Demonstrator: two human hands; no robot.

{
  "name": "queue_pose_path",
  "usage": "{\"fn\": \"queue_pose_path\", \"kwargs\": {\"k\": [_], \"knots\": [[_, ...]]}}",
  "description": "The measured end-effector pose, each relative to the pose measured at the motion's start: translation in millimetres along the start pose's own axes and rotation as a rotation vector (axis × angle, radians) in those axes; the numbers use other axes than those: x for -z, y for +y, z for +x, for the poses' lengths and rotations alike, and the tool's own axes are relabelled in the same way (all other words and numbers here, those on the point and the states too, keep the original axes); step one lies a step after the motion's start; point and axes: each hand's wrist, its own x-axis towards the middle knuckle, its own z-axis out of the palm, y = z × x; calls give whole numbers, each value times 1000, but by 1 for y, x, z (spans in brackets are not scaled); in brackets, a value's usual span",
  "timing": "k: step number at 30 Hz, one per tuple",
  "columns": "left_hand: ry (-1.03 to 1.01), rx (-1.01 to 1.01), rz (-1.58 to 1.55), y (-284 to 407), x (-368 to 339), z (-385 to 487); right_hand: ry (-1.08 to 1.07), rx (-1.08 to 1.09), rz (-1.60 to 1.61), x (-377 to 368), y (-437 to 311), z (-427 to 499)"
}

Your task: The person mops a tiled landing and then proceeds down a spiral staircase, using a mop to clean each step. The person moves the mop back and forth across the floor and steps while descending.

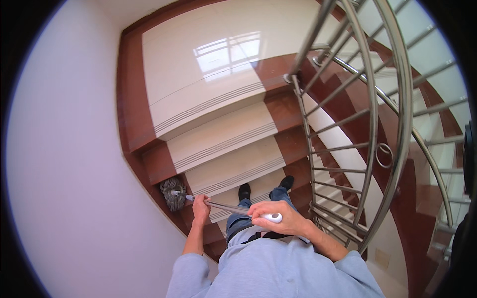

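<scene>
Both hands are on a metal mop handle that slants across my front. My left hand grips it lower down, near a pale plastic sleeve. At the top, my right hand is wrapped around the shaft just below its white end grip, which has a hanging hole. The grey string mop head rests on the dark red left end of a stair step, close to the wall. My feet in black shoes are on a step to the right of the mop head.
Cream and dark red steps lead to a glossy landing that reflects a window. A white wall borders the left side. Stainless steel railing runs along the right, with another flight of stairs beyond it.
</scene>
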Motion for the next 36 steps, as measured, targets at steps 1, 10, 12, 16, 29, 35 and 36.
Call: {"fn": "queue_pose_path", "kwargs": {"k": [1,10,12,16,29,35,36], "knots": [[-46,-11,8,11,-3,6,36,-20,13,10,-4,-4],[-261,-132,-124,175,-63,35,358,-76,22,114,-49,-85],[-317,-169,-234,215,-83,36,443,-87,-15,137,-58,-112],[-455,-268,-292,298,-124,38,663,-23,-166,166,-82,-164],[-761,-680,-511,495,-199,41,902,188,-756,123,-135,-238],[-804,-762,-393,496,-132,12,538,498,-624,146,-167,-272],[-838,-752,-340,489,-122,10,490,556,-626,150,-168,-271]]}}
